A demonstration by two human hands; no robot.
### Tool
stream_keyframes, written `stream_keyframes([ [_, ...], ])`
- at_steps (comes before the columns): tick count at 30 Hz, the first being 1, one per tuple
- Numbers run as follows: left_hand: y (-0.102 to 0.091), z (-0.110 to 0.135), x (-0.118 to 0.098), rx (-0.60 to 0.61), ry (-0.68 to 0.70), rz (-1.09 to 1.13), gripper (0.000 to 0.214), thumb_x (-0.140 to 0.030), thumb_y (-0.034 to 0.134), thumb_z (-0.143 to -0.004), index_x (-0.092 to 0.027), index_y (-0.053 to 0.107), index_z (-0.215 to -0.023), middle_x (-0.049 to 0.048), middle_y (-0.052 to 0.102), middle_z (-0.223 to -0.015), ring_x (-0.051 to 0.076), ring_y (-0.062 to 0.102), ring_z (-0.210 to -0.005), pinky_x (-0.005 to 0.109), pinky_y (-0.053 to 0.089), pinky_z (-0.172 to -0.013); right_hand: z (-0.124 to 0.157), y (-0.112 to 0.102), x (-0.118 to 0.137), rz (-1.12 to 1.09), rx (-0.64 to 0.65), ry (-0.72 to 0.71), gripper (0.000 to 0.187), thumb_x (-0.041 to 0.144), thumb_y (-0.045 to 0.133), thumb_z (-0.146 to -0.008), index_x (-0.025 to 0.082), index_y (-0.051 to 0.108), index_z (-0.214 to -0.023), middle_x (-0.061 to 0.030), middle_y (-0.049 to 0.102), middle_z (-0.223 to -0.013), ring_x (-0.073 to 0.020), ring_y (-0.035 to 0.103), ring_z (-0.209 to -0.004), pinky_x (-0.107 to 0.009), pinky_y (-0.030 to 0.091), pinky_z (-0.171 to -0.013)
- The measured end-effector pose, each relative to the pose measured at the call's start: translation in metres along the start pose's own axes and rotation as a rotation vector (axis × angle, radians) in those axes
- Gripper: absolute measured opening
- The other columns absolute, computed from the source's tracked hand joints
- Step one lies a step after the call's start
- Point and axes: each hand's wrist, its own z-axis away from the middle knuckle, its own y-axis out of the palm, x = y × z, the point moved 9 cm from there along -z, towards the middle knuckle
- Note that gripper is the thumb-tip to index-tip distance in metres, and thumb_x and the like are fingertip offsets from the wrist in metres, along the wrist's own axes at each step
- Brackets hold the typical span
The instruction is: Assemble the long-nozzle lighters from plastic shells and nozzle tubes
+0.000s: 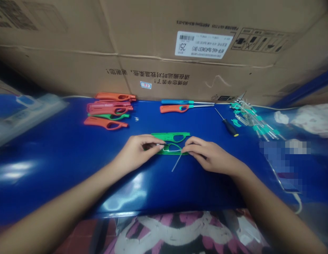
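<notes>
Two green lighter casing halves lie in front of me: the farther green half (169,136) rests on the table, and the nearer green half (174,153) sits between my hands. My left hand (139,151) is closed in a pinch at the left part of the nearer half; what its fingertips hold is too small to make out. My right hand (208,153) pinches a thin pale tube (176,163) by the right end of that half. The tube slants down toward me. A thin whitish line runs along the trigger opening between both hands.
Orange, red and green casings (107,122) lie at the back left. Blue and orange long-nosed lighters (174,108), a screwdriver (229,126) and a pile of metal lighter tubes (259,121) are behind and right. A cardboard box (150,42) stands along the blue table's (60,158) back.
</notes>
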Motion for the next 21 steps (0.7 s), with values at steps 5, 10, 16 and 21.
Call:
stream_keyframes([
  [5, 0.002, 0.003, -0.021, -0.009, 0.250, -0.245, 0.017, -0.023, 0.064, -0.094, -0.018, 0.079, -0.101, 0.0068, 0.075, -0.096, 0.018, 0.070, -0.084, 0.031, 0.057, -0.079, 0.000, 0.003, -0.002, 0.016, 0.015, 0.018, 0.032, 0.019, 0.041, -0.103, 0.029, 0.061, -0.126, -0.0060, 0.057, -0.122, -0.0136, 0.060, -0.088, -0.028, 0.048, -0.077],
  [10, 0.007, 0.004, -0.020, -0.029, 0.301, -0.275, 0.016, -0.018, 0.065, -0.094, -0.016, 0.078, -0.103, 0.0061, 0.072, -0.093, 0.015, 0.069, -0.080, 0.028, 0.056, -0.076, 0.001, 0.003, -0.003, 0.027, 0.033, 0.021, 0.033, 0.017, 0.042, -0.102, 0.029, 0.061, -0.128, -0.0057, 0.058, -0.121, -0.0135, 0.060, -0.088, -0.027, 0.046, -0.077],
  [16, 0.012, 0.002, -0.018, -0.050, 0.309, -0.249, 0.015, -0.022, 0.067, -0.093, -0.018, 0.079, -0.103, 0.0056, 0.070, -0.092, 0.015, 0.067, -0.081, 0.028, 0.055, -0.074, 0.004, 0.002, -0.004, 0.051, 0.061, 0.045, 0.033, 0.018, 0.042, -0.102, 0.028, 0.061, -0.127, -0.0055, 0.060, -0.119, -0.0138, 0.060, -0.087, -0.027, 0.047, -0.075],
  [21, 0.018, 0.002, -0.014, -0.035, 0.310, -0.240, 0.017, -0.024, 0.068, -0.094, -0.020, 0.079, -0.105, 0.0053, 0.069, -0.093, 0.015, 0.067, -0.079, 0.027, 0.054, -0.071, 0.007, 0.000, -0.006, 0.047, 0.086, 0.074, 0.032, 0.020, 0.042, -0.103, 0.029, 0.061, -0.126, -0.0058, 0.062, -0.120, -0.0149, 0.063, -0.088, -0.029, 0.049, -0.078],
])
